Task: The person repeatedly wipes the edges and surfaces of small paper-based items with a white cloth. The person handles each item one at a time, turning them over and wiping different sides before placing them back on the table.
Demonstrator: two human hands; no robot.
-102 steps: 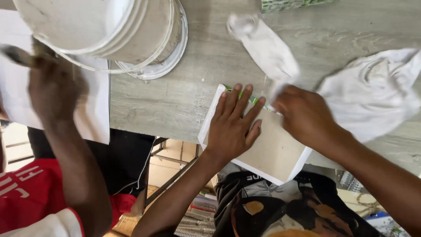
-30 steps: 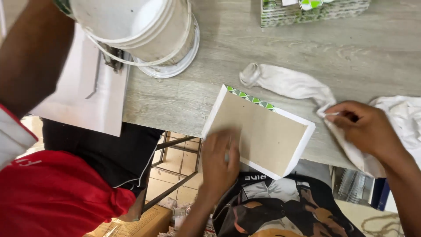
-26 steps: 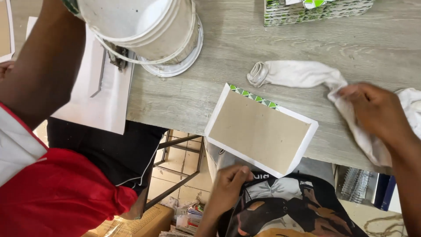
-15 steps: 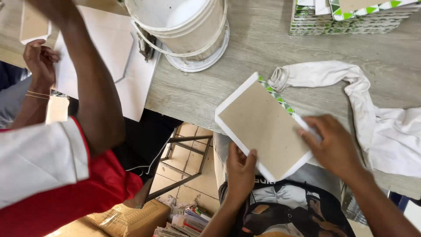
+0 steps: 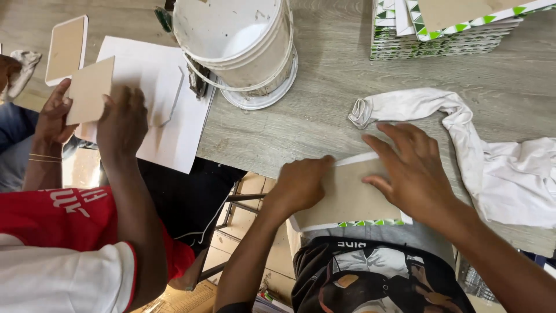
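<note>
Two hands of the camera wearer press on a flat board panel at the near edge of a grey wood-grain table (image 5: 324, 110), the biggest thing in view. On the table's far side stands a white plastic bucket (image 5: 237, 46), smeared inside, sitting on a round lid. To the right lies a crumpled white cloth (image 5: 498, 168), one sleeve-like end reaching left toward the middle. At the far right corner sits a stack of panels (image 5: 457, 29) with green-and-white patterned edges. Left of the bucket lies a white sheet (image 5: 168, 116) hanging over the table edge.

The brown panel (image 5: 347, 194) — white-rimmed, with a green-patterned near edge — overhangs the table toward the wearer's lap. The right hand (image 5: 414, 171) lies flat on its right part, fingers spread and extended. The left hand (image 5: 301, 185) rests on its left edge, fingers curled over the rim in a loose grip.

At the left, a co-worker's hands (image 5: 119, 119) hold a smaller tan square card (image 5: 88, 91) over the white sheet — another rounded tan panel (image 5: 66, 49) lies just beyond it.
</note>
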